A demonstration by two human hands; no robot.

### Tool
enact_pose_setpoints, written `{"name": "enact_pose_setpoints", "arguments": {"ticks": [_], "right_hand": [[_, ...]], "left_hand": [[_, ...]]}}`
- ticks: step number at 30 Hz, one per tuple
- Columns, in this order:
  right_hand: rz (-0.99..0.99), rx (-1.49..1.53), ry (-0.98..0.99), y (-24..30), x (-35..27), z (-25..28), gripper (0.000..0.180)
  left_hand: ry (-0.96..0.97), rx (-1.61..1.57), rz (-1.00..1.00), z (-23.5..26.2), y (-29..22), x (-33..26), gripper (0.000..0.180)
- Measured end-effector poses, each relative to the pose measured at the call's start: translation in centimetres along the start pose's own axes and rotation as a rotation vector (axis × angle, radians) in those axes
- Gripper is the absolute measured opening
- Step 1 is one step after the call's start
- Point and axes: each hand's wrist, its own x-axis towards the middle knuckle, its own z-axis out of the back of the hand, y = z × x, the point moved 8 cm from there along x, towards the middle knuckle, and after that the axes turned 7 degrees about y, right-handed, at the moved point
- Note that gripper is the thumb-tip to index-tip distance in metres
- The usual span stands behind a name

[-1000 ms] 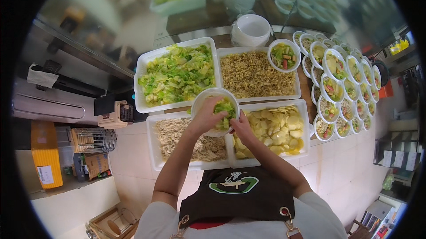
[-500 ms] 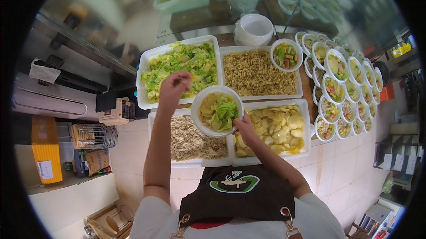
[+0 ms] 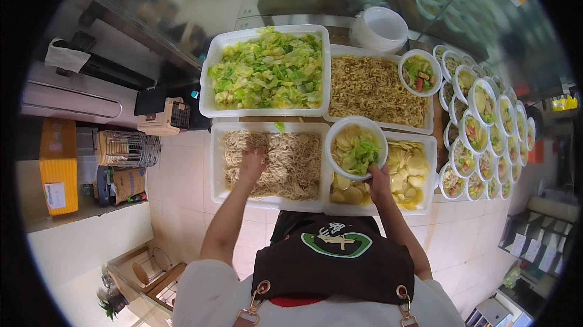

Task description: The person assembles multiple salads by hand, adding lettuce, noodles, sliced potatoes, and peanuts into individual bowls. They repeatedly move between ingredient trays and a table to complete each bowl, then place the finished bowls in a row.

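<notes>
My right hand (image 3: pixel 379 177) holds a white round bowl (image 3: pixel 356 146) from below; the bowl contains yellow potato slices topped with green cabbage. It hangs over the white tray of potato slices (image 3: pixel 408 172). My left hand (image 3: pixel 252 163) is down in the white tray of pale shredded strips (image 3: pixel 273 163), fingers closed among them. Behind that tray sits the white tray of chopped green cabbage (image 3: pixel 267 71). A tray of brown fine shreds (image 3: pixel 371 87) lies to the right of the cabbage.
Several filled white bowls (image 3: pixel 480 126) stand in rows at the right. One more filled bowl (image 3: pixel 420 72) rests on the brown-shreds tray, and a stack of empty bowls (image 3: pixel 379 27) stands behind. A tiled floor, an orange box (image 3: pixel 59 166) and a wire basket (image 3: pixel 126 148) lie left.
My left hand moved from the bowl up to the cabbage tray, then down into the tray of pale strips. The bowl shifted slightly right, still held in my right hand.
</notes>
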Motion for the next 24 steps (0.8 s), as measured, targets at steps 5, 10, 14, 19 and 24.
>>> {"name": "enact_pose_setpoints", "arguments": {"ticks": [5,10,14,19,24], "right_hand": [[-0.021,0.005,0.023,0.8,-1.3,-0.9,0.031],[-0.021,-0.02,0.053,0.4,-1.5,-1.3,0.031],[-0.028,-0.068,0.056,-0.3,-1.0,-1.1,0.03],[0.002,-0.099,0.051,0.2,-1.4,-3.2,0.031],[-0.033,-0.107,0.151,-0.4,-1.4,-4.6,0.035]], "left_hand": [[-0.063,-0.249,0.078,-3.3,1.2,-2.5,0.021],[-0.065,-0.865,0.232,-0.1,5.2,-3.8,0.022],[-0.004,-1.423,0.271,3.1,6.5,-3.2,0.024],[0.031,-1.525,0.189,8.2,4.9,-1.8,0.024],[-0.025,-0.824,0.049,-0.6,6.1,0.3,0.026]]}}
